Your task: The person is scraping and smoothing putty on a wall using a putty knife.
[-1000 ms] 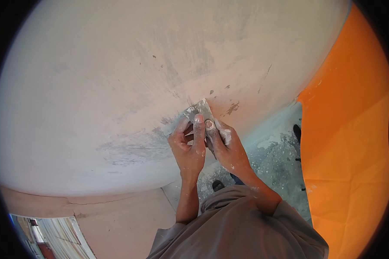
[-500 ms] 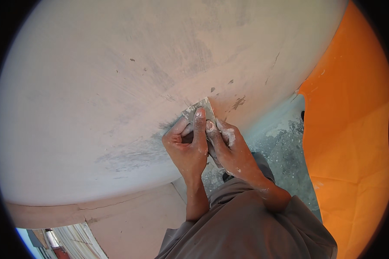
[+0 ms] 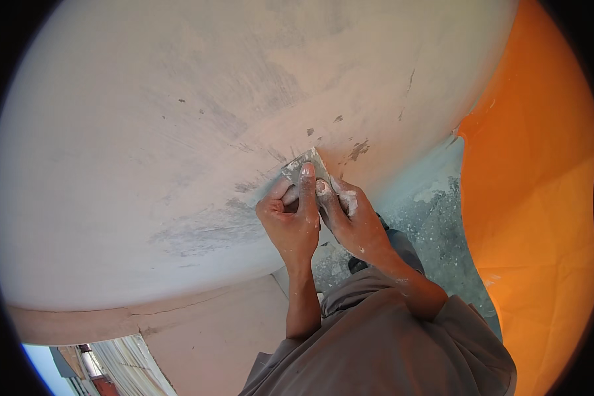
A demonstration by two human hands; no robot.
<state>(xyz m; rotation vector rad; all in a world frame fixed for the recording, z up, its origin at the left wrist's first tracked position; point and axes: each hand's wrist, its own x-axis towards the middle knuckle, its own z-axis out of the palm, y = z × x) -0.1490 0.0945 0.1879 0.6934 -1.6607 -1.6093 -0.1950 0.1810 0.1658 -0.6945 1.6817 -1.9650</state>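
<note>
A thin, grey, square-cornered scraper blade (image 3: 319, 165), smeared with white putty, is pinched between both of my hands in front of the pale wall (image 3: 145, 138). My left hand (image 3: 290, 221) is closed on it, thumb laid straight up its face and fingers curled behind. Beside it, my right hand (image 3: 358, 221) grips the blade's lower right side with a putty-coated thumb. White residue covers parts of both hands. The blade's upper edge is at the wall; whether it presses there I cannot tell. Its lower part is hidden by my fingers.
Grey scuffs and dark chipped spots (image 3: 358, 150) mark the wall around the blade. Orange sheeting (image 3: 534, 198) hangs along the right. Below lies a white-spattered grey floor (image 3: 435, 231). At lower left is a cracked pinkish surface (image 3: 211, 330) next to an opening with pale, pleated material (image 3: 129, 363).
The wall marks have shifted slightly left and the hands slightly right in the picture. Both hands keep the same grip on the scraper blade.
</note>
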